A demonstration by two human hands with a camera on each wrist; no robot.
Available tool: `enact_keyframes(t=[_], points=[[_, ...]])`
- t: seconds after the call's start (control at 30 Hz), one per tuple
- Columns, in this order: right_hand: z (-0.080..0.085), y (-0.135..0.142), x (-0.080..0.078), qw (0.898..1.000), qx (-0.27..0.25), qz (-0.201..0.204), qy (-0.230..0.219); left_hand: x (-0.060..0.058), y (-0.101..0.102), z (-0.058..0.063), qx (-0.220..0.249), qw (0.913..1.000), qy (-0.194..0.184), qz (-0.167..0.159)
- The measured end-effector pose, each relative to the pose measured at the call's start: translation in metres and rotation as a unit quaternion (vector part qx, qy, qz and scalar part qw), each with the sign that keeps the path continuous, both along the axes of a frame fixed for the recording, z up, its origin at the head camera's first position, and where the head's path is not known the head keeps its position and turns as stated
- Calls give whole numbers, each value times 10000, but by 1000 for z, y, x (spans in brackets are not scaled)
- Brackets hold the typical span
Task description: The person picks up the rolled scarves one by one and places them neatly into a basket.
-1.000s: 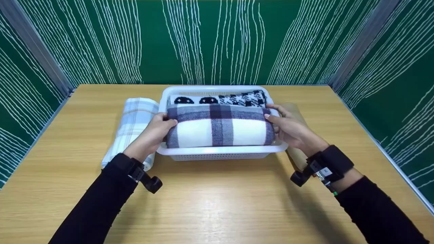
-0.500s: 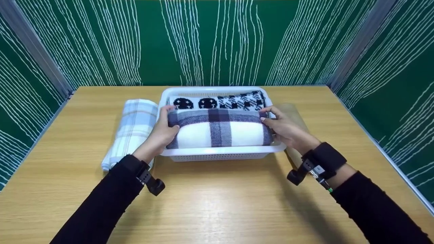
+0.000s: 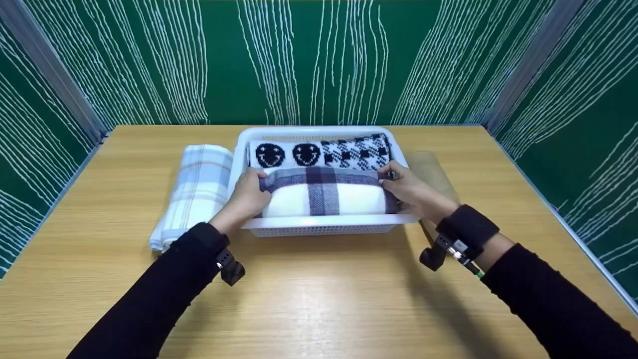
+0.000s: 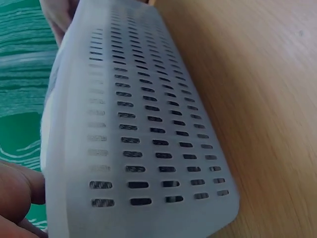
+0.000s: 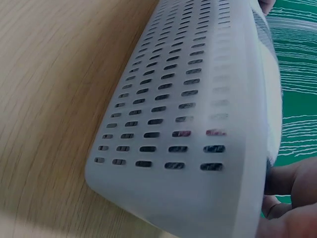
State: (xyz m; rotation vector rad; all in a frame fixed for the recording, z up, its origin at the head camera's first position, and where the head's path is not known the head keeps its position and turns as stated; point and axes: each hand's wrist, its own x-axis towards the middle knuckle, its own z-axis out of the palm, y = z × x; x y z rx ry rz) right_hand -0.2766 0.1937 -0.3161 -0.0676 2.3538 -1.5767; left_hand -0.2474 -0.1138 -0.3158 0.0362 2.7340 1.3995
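Observation:
A folded plaid cloth [image 3: 323,196] in white, grey and dark purple lies in the white plastic basket [image 3: 321,221], along its near side. Its left end is pinched between the thumb and fingers of my left hand [image 3: 246,197]. At the other end, my right hand [image 3: 408,189] pinches the upper edge. Behind it in the basket lies a black-and-white knitted cloth [image 3: 319,154] with smiley faces and a checked pattern. Both wrist views mostly show the basket's slotted wall [image 4: 143,119], with fingertips [image 5: 287,181] at its rim in the right one.
To the basket's left lies a folded pale blue and white plaid cloth [image 3: 197,189]. A tan folded item [image 3: 431,172] lies on the right, partly behind my right hand. Green walls [image 3: 319,60] with white wavy lines enclose the wooden table [image 3: 309,294] at the back and sides.
Both hands have shifted inward along the plaid cloth. Its upper edge has come down and toward me, so more of the smiley-face cloth shows behind it. The basket stays in place.

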Motion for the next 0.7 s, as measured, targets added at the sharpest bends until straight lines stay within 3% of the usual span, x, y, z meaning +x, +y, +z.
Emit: enact_keyframes(t=[0.17, 0.7], points=[[3, -1, 0, 9998, 167, 94, -114, -5, 2, -3, -358, 9993, -112, -76], [-9, -13, -7, 9969, 756, 136, -144, -11, 7, -7, -530, 9957, -735, -177]])
